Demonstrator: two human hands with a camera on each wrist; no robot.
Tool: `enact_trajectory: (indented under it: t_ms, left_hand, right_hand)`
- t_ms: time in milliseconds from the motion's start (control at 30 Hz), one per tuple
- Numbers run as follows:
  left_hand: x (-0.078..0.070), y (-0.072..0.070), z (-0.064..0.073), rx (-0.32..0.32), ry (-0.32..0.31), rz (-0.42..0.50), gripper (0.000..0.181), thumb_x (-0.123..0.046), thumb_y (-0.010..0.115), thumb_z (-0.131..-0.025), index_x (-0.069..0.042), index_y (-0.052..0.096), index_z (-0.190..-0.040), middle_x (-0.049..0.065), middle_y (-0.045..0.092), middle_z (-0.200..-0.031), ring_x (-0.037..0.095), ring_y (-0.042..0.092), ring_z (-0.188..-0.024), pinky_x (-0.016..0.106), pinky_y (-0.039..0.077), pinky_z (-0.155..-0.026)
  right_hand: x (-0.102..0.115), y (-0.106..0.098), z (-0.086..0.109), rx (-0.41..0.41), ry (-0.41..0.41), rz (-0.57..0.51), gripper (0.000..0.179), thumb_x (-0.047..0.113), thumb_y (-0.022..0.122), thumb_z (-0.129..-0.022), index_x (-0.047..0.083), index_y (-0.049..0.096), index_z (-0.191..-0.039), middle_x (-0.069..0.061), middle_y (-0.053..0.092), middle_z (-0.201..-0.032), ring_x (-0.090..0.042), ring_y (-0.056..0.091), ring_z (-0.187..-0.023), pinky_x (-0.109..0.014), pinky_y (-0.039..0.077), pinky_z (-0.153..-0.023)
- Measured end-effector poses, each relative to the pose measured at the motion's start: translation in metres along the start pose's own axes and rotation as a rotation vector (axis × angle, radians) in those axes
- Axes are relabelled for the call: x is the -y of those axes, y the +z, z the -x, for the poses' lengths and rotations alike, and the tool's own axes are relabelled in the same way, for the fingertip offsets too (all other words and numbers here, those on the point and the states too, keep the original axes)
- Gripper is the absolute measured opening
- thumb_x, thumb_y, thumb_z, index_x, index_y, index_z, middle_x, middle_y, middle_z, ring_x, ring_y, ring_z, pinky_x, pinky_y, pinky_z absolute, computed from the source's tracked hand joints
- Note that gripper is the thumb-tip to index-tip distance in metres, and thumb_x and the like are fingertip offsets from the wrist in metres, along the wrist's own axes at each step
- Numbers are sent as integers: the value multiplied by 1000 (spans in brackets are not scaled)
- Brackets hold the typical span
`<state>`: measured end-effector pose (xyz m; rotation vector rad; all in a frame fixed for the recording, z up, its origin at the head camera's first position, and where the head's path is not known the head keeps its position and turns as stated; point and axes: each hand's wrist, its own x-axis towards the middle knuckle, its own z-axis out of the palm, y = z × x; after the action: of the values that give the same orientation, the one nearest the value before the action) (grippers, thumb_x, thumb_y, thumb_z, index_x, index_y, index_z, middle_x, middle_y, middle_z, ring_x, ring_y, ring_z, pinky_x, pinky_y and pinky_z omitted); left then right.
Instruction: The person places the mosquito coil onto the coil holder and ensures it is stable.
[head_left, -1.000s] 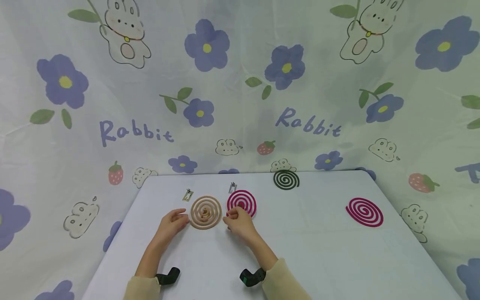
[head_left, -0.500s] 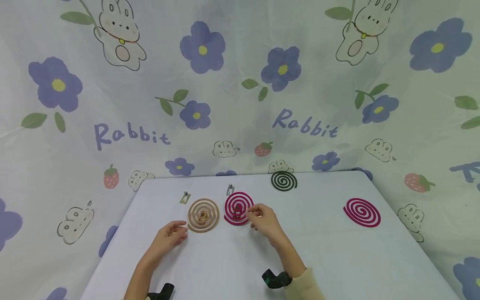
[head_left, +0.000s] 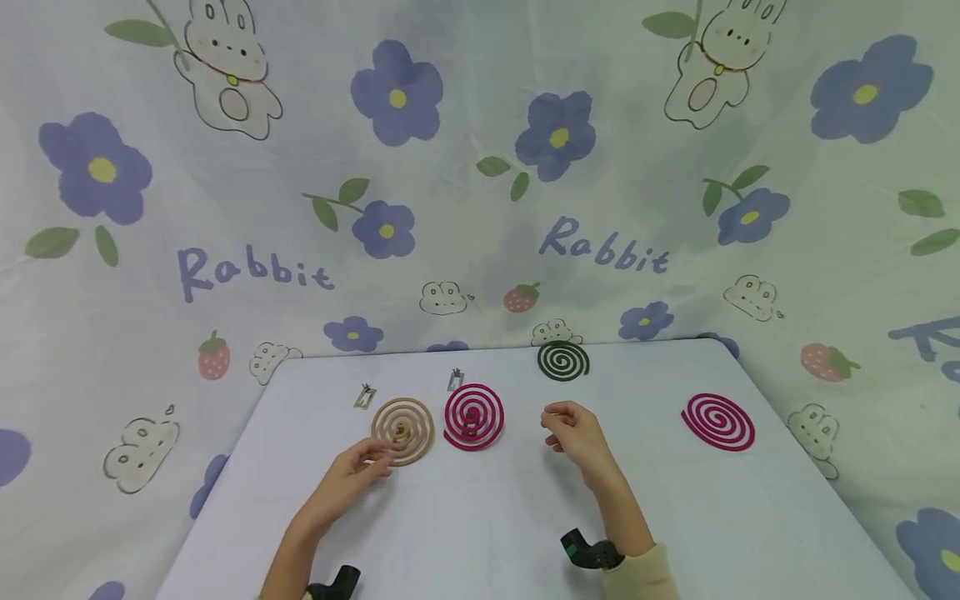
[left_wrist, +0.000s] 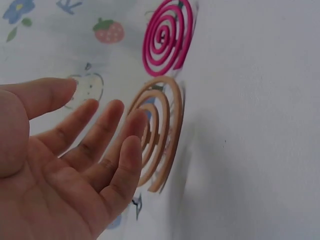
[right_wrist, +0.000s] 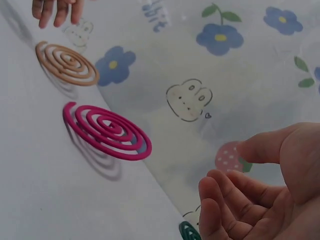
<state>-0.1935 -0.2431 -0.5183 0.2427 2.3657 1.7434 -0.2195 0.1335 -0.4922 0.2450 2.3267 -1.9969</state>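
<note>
A tan mosquito coil [head_left: 402,430] and a pink mosquito coil [head_left: 474,416] sit side by side, each raised on a small stand at its centre, and the right wrist view shows shadows beneath them. My left hand [head_left: 350,478] is at the near left edge of the tan coil, fingers extended and slightly bent, holding nothing. Whether its fingertips touch the coil I cannot tell. My right hand [head_left: 579,437] hovers to the right of the pink coil, apart from it, with loosely bent fingers and nothing in them.
Two small metal coil stands lie behind the coils, one to the left [head_left: 365,397] and one behind the pink coil [head_left: 456,380]. A dark green coil [head_left: 563,361] lies at the table's back edge. Another pink coil [head_left: 717,422] rests at the right. A patterned curtain [head_left: 480,183] hangs behind the table.
My right hand has let go at the pink coil's centre and moved away to the right. My left hand has shifted slightly down, then in to the tan coil's edge.
</note>
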Motion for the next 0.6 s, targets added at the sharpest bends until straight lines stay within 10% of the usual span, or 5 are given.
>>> enact_trajectory:
  t_ms: [600]
  left_hand:
    - [-22, 33, -40, 137, 114, 28, 40, -14, 59, -98, 12, 50, -127, 30, 55, -112, 44, 58, -102, 40, 53, -86]
  right_hand:
    - [-12, -45, -13, -28, 15, -19, 29, 19, 60, -97, -2, 59, -116, -19, 64, -106, -22, 62, -76, -29, 51, -68]
